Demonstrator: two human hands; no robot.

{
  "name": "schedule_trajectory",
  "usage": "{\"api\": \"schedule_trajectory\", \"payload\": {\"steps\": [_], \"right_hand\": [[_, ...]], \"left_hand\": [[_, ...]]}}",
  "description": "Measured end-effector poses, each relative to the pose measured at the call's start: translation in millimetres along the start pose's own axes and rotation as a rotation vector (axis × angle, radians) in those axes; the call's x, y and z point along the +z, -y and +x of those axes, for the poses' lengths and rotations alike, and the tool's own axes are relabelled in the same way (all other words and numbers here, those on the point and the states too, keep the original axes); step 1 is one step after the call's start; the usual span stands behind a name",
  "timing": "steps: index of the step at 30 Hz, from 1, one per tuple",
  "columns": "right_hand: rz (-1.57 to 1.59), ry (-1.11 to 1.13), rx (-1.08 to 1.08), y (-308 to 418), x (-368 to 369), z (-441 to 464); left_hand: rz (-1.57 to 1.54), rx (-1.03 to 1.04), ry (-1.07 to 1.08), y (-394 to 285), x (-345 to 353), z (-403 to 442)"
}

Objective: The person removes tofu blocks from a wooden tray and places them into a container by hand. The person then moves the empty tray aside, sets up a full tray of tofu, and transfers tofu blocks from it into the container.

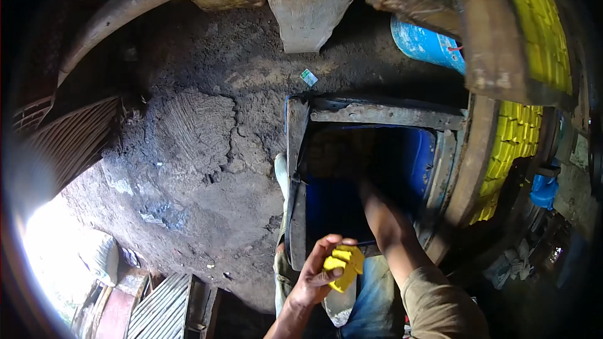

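Yellow blocks point(342, 267), a small bundle of them, sit in the left hand point(320, 270), just over the near left corner of the wooden frame point(389, 115). How many pieces are in the bundle I cannot tell. The left grip is snug: thumb pressed flat on the near face, fingers curled round the far side, spread no wider than the bundle itself. Whether the knuckles touch the frame's near edge is unclear from this angle.

The right forearm point(389, 229) crosses that same near edge and slants down into the blue tub point(424, 163) set inside the frame. Its hand is lost in shadow, so I cannot tell how its fingers stand or whether they have hold of anything.

For good handling, the left thumb should press evenly across the pieces, since a squeeze at one end could fan them apart. The bundle does best held level and slightly back from the near edge, leaving the right arm a free path. That arm wants to pass midway between the frame's left and right edges, away from the rough timber. With the tub so dark, feeling gently with the fingertips would be wiser than grabbing. More yellow pieces point(512, 144) stand stacked beyond the frame's right edge, and an elbow swung wide could knock them.
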State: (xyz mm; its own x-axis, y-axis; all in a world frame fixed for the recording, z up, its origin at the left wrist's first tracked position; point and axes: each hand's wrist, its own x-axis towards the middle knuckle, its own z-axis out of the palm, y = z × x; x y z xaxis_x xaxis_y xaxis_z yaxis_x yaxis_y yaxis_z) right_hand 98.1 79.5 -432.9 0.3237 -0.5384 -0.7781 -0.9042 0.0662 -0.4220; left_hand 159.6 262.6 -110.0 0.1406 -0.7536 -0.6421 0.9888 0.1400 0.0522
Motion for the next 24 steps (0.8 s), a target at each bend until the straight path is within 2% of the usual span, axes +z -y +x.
{"api": "schedule_trajectory", "payload": {"steps": [1,4,6,8,9,11,13,15,16,17,19,20,22,24], "right_hand": [[0.052,-0.014,0.023,-7,-8,-9],[0.297,-0.025,0.075,-32,-31,-53],[0.593,0.097,-0.038,78,-108,-167],[0.481,0.164,-0.104,119,-141,-237],[0.266,0.15,-0.372,112,-143,-252],[0.164,0.253,-0.502,114,-133,-263],[0.12,0.186,-0.51,91,-109,-247],[0.573,0.258,-0.18,77,-91,-218],[0.6,0.272,-0.051,85,-94,-204],[0.647,0.275,-0.043,71,-85,-179],[0.549,0.188,-0.081,54,-71,-138],[0.55,0.19,-0.084,38,-60,-108],[0.173,0.16,-0.226,6,-41,-60],[-0.054,0.185,-0.284,2,-42,-24]], "left_hand": [[0.057,0.019,-0.024,2,1,3],[-0.077,0.079,-0.018,17,-11,22],[-0.116,0.053,-0.033,11,-5,36],[-0.059,0.075,-0.076,13,-2,49],[-0.047,0.087,-0.116,15,-2,54],[-0.024,0.112,-0.095,19,3,67],[-0.17,0.097,-0.258,31,-6,85],[-0.218,0.083,-0.162,37,-42,116],[-0.224,0.067,-0.262,28,-32,128],[-0.143,0.128,-0.269,37,-52,140],[0.052,0.204,-0.449,52,-75,152],[0.052,0.207,-0.449,64,-95,145],[0.826,0.484,-0.228,89,-136,113],[0.877,0.191,-0.458,25,-28,75]]}}
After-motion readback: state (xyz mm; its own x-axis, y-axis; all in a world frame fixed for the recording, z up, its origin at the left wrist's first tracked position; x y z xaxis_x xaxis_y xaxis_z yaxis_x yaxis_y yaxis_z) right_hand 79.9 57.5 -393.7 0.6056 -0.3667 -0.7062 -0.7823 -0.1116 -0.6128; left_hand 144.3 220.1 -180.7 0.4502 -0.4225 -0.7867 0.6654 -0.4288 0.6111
